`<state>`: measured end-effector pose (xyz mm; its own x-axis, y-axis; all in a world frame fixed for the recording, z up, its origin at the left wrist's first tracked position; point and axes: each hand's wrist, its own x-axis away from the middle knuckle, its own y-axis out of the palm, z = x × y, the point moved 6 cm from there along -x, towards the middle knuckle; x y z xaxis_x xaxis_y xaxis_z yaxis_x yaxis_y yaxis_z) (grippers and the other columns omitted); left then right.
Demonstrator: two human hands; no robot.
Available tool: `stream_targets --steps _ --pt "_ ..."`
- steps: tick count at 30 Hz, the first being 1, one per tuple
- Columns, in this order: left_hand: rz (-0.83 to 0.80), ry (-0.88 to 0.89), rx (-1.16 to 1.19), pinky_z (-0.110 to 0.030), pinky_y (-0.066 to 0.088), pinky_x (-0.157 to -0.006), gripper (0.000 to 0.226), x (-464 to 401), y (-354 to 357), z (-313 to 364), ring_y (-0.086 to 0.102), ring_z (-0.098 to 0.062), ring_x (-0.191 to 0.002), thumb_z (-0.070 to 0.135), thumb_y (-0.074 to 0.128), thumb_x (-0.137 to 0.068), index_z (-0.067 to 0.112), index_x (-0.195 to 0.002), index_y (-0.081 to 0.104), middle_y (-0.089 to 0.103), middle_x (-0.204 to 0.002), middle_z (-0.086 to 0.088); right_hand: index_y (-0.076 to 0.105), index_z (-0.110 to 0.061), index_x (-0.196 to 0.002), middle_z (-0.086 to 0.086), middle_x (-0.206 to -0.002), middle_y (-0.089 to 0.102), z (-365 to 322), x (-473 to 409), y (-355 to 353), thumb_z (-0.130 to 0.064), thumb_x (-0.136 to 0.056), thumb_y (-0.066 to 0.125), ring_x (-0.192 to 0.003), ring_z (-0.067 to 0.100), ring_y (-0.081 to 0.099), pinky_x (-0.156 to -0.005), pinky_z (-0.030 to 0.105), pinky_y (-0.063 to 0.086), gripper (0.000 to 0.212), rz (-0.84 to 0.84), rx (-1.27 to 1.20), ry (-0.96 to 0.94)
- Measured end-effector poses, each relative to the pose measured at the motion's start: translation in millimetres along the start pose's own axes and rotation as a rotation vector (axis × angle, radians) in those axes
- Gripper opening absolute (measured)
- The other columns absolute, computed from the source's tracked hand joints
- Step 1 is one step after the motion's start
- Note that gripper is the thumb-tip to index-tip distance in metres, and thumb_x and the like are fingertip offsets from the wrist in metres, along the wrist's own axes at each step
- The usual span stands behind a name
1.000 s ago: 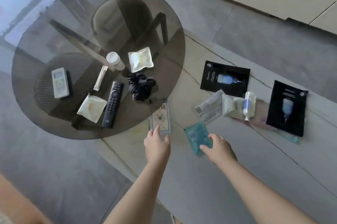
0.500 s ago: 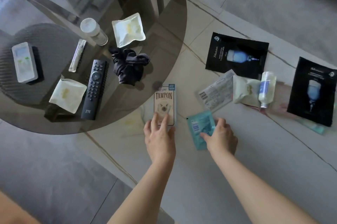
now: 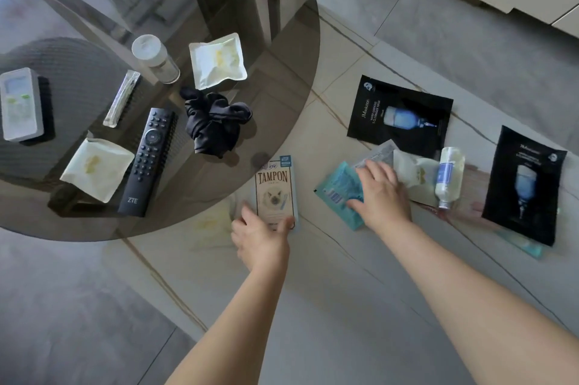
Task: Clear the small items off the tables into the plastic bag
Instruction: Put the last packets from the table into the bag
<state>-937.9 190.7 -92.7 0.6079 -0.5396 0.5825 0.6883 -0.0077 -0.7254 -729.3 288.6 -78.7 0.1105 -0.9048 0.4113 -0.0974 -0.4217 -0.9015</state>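
My left hand (image 3: 261, 234) pinches the near end of a tampon box (image 3: 275, 190), thumb on its left edge and fingers on its right. The box lies on the pale marble table (image 3: 313, 272), just by the glass table's rim. My right hand (image 3: 382, 193) lies flat with spread fingers over a teal packet (image 3: 336, 193), its fingertips reaching a grey sachet (image 3: 380, 149). Beside it lie a cream pouch (image 3: 413, 174), a small clear bottle (image 3: 449, 176) on its side and two black sheet-mask packets (image 3: 401, 115) (image 3: 523, 184). No plastic bag is in view.
The round smoked-glass table (image 3: 308, 71) on the left carries a black ZTE remote (image 3: 150, 162), a white remote (image 3: 20, 104), two cream pouches (image 3: 217, 60) (image 3: 95, 168), a black scrunchie (image 3: 214, 124), a small jar (image 3: 155, 58) and a stick sachet (image 3: 121, 98). Grey floor surrounds both tables.
My left hand has drawn back to the tampon box's near end and taken hold of it. My right hand has slid forward over the teal packet towards the grey sachet. The view has come closer.
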Motion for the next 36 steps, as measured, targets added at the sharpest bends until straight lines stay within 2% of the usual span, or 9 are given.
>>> stream_targets --steps 4,9,13,17,19,24,28,31,36 --pt "-0.053 -0.024 -0.004 -0.043 0.033 -0.102 0.089 -2.8 3.6 -1.3 0.028 -0.032 -0.130 0.047 0.072 -0.075 0.014 -0.143 0.025 0.033 -0.138 -0.015 0.009 -0.025 -0.149 -0.003 -0.158 0.009 1.4 -22.9 3.0 -0.058 -0.081 0.058 -0.147 0.025 -0.004 -0.116 0.048 0.009 0.090 -0.162 0.244 -0.076" --pt "-0.062 -0.100 0.023 -0.041 0.032 -0.103 0.089 -2.9 4.4 -5.3 0.035 -0.033 -0.127 0.051 0.077 -0.066 0.010 -0.133 0.034 0.041 -0.131 -0.015 0.033 -0.014 -0.133 0.007 -0.131 0.041 -8.5 -29.7 -0.4 -0.074 -0.068 0.057 -0.132 0.026 0.029 -0.117 0.049 0.006 0.091 -0.086 0.439 -0.171" --pt "-0.112 -0.186 0.073 -0.041 0.038 -0.100 0.085 6.2 11.8 -11.2 0.044 -0.035 -0.119 0.055 0.076 -0.065 0.005 -0.124 0.039 0.041 -0.126 -0.016 0.044 -0.014 -0.114 0.006 -0.117 0.048 -19.9 -22.7 -0.5 -0.071 -0.069 0.059 -0.116 0.025 0.041 -0.108 0.038 0.026 0.074 -0.048 0.375 -0.222" --pt "-0.180 -0.205 0.130 -0.041 0.046 -0.094 0.075 25.8 17.4 -19.9 0.053 -0.034 -0.111 0.049 0.077 -0.067 0.008 -0.117 0.039 0.046 -0.121 -0.012 0.040 -0.018 -0.102 0.004 -0.103 0.060 -22.6 -8.4 -14.6 -0.054 -0.081 0.061 -0.096 0.026 0.059 -0.072 0.032 0.038 0.047 -0.040 0.132 -0.180" --pt "-0.217 -0.211 0.198 -0.042 0.049 -0.091 0.063 38.8 15.5 -24.6 0.058 -0.032 -0.104 0.043 0.078 -0.070 0.011 -0.107 0.039 0.057 -0.115 -0.009 0.038 -0.020 -0.100 0.005 -0.096 0.064 -18.0 -1.2 -24.8 -0.045 -0.085 0.061 -0.088 0.028 0.061 -0.066 0.032 0.042 0.037 -0.045 -0.025 -0.090" --pt "-0.324 -0.298 0.685 -0.026 0.046 -0.067 0.042 81.1 -3.4 -26.6 0.058 -0.016 -0.078 0.018 0.074 -0.080 0.006 -0.112 0.049 0.063 -0.108 -0.010 0.049 -0.017 -0.093 0.003 -0.099 0.063 -4.9 33.6 -36.0 -0.023 -0.079 0.074 -0.089 0.022 0.062 -0.079 0.038 0.052 0.029 -0.164 -0.801 0.253" --pt "-0.355 -0.365 0.895 -0.031 0.051 -0.072 0.038 120.1 -38.7 -28.4 0.062 -0.020 -0.087 0.016 0.068 -0.086 0.010 -0.118 0.049 0.064 -0.110 -0.009 0.050 -0.016 -0.093 0.013 -0.106 0.065 -15.3 82.6 -45.6 -0.004 -0.084 0.065 -0.090 0.027 0.066 -0.082 0.046 0.055 0.022 -0.260 -1.207 0.378" --pt "-0.338 -0.411 0.999 -0.033 0.055 -0.072 0.036 151.3 -73.2 -37.5 0.063 -0.021 -0.086 0.015 0.066 -0.087 0.009 -0.119 0.049 0.064 -0.110 -0.011 0.052 -0.009 -0.102 0.014 -0.100 0.066 -30.0 126.9 -62.4 0.006 -0.085 0.054 -0.082 0.026 0.067 -0.068 0.040 0.056 0.023 -0.321 -1.415 0.423" --pt "-0.273 -0.473 1.135 -0.033 0.054 -0.065 0.036 213.7 -130.9 -60.8 0.064 -0.023 -0.083 0.012 0.063 -0.088 0.008 -0.121 0.051 0.064 -0.103 -0.012 0.053 -0.005 -0.105 0.017 -0.095 0.063 -71.2 210.0 -105.3 0.007 -0.088 0.043 -0.083 0.031 0.063 -0.083 0.048 0.052 0.023 -0.443 -1.565 0.377"
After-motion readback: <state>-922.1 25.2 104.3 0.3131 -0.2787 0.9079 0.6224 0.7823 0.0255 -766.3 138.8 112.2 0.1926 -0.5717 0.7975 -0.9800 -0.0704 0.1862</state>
